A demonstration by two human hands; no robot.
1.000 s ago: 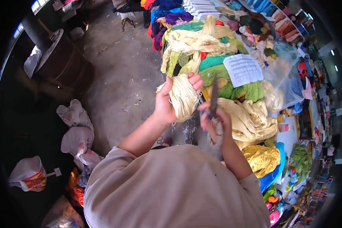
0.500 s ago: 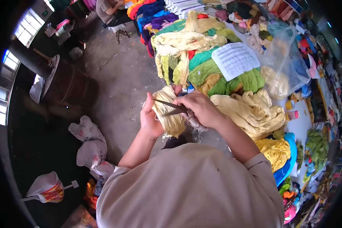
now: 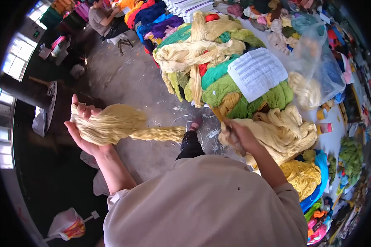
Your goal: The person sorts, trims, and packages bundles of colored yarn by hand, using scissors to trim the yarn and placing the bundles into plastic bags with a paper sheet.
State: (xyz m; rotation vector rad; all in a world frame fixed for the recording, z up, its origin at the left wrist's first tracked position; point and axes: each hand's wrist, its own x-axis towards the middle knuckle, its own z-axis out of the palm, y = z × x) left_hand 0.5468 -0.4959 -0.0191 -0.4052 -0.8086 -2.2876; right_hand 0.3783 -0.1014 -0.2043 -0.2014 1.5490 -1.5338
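Note:
My left hand [image 3: 86,127] is raised at the left, fingers curled round one end of a cream yarn skein [image 3: 115,121]. The skein stretches sideways over the floor and narrows into a loose twisted tail near my leg. My right hand [image 3: 245,138], blurred, is closed round the wrapped handles of the scissors [image 3: 219,114], beside a cream yarn heap [image 3: 276,127]. The scissors' blades point up and away, and are smeared by motion.
Green yarn [image 3: 220,90] and a printed sheet [image 3: 257,74] lie on the heaped table. A clear plastic bag [image 3: 317,70] stands right of them. A dark drum [image 3: 55,105] is at the left. A person [image 3: 101,20] sits at the back. Thread scraps litter the floor [image 3: 152,94].
My hands have moved apart. The left has swung left with the skein, which now hangs out lengthwise. The right has drawn the scissors away from the skein toward the table.

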